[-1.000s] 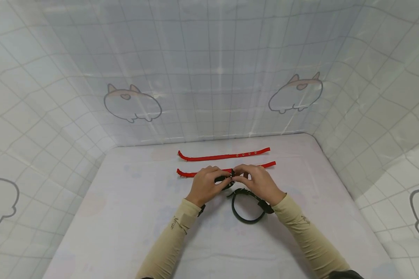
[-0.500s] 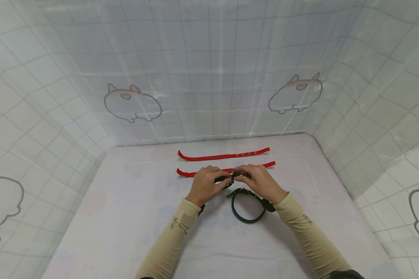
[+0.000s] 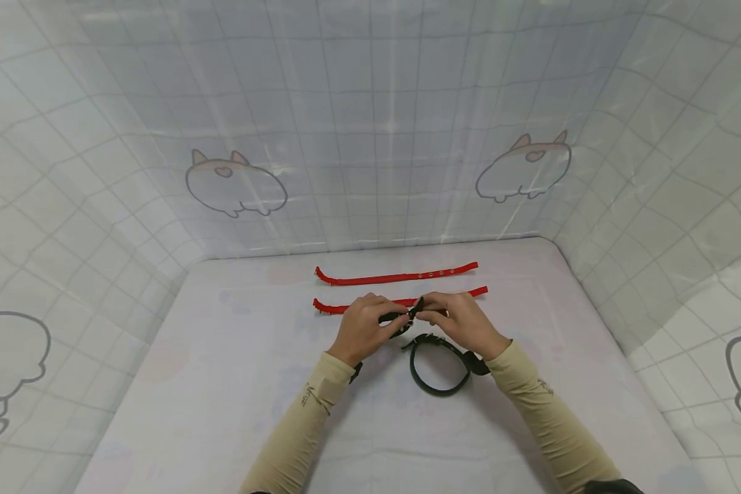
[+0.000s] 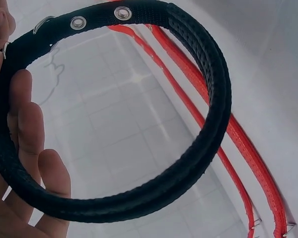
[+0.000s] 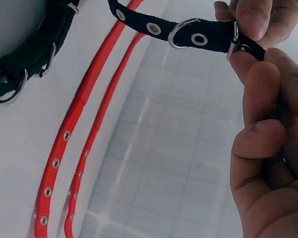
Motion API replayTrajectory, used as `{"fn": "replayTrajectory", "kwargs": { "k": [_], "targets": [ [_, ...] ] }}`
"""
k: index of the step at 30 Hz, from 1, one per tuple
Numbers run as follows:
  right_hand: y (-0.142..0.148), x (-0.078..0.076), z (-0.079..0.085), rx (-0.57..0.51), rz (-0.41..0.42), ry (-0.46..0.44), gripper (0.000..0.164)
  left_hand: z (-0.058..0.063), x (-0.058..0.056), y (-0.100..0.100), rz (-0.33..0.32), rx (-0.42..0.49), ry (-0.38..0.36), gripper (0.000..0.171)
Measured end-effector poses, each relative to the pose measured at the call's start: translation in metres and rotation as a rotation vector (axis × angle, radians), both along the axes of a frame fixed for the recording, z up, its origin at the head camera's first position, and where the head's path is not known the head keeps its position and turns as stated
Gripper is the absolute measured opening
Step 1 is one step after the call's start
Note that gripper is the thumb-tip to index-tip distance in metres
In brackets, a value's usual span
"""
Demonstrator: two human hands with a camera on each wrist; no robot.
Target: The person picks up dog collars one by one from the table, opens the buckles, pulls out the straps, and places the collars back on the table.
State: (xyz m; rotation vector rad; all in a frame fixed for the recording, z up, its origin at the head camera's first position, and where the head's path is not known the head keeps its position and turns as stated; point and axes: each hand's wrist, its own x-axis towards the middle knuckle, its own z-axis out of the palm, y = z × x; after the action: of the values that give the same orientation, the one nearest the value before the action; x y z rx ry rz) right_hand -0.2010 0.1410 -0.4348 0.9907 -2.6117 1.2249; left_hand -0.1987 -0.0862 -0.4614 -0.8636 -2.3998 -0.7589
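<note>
Both hands meet over the middle of the table at a dark pet collar, bent into a loop. It has metal eyelets, a D-ring and a buckle. My left hand grips the collar beside the buckle, several of its fingers reaching inside the loop. With thumb and fingers, my right hand pinches the strap end that comes out past the buckle. Fingers partly hide this end in the right wrist view. A second dark collar lies looped on the table, just below the right hand.
Two red collars lie stretched out across the far part of the table. The rear one shows a row of eyelets; the front one is partly behind the hands. Patterned sheeting rises behind the table and on both sides.
My right hand has shifted slightly to the right, and the dark strap end between the hands now tilts rightward and shows more. The left hand and the collars on the table stay put.
</note>
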Motion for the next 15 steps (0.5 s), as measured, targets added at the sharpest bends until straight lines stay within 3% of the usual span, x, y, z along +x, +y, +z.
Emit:
{"fn": "replayTrajectory", "kwargs": {
  "k": [8,15],
  "targets": [
    [0.0021,-0.0022,-0.0025,-0.017,-0.007,-0.020,0.006,-0.0016,-0.0013,0.0001,-0.036,0.064,-0.050,0.017],
    [-0.0042,-0.0018,0.0038,-0.008,-0.055,0.015,0.014,-0.0025,-0.0031,0.0009,-0.023,0.059,-0.050,0.018]
  ]
}}
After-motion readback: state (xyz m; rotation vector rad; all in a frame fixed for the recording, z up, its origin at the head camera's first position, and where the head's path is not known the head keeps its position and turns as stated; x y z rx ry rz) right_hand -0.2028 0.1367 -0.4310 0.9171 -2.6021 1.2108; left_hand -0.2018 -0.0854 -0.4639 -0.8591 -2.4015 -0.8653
